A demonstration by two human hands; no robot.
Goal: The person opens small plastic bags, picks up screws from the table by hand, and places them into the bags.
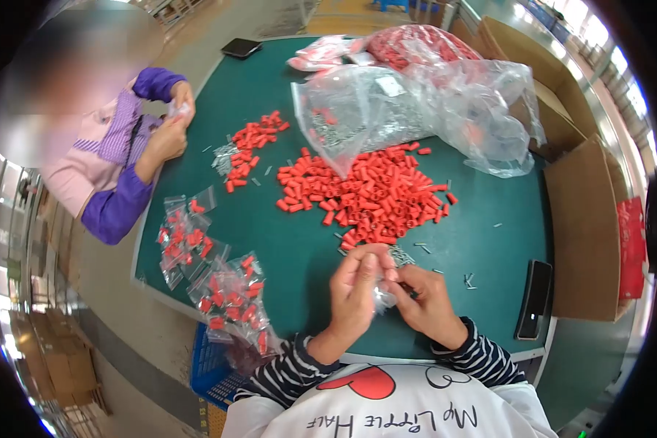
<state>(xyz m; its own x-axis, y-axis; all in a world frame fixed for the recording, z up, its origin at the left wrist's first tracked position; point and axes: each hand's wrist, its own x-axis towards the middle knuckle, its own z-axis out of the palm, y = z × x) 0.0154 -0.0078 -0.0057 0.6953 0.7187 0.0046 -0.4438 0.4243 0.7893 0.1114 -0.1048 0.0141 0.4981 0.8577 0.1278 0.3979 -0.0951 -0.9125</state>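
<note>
Both hands point(352, 292) in close pinch on a clear bag point(382, 297) (contents unclear), near bags point(209, 196) of red tubes point(250, 313).

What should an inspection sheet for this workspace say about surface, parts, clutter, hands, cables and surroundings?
Surface: green table, loose parts scattered about.
Parts: red tubes heaped centrally; metal pins at the heap's near edge; filled bags at left.
Clutter: phone near right edge; flat black item at far left corner.
Hands: left hand and right hand hold a small clear bag between them.
Cables: nothing seen.
Surroundings: cardboard box on the right; another person at left.
</note>
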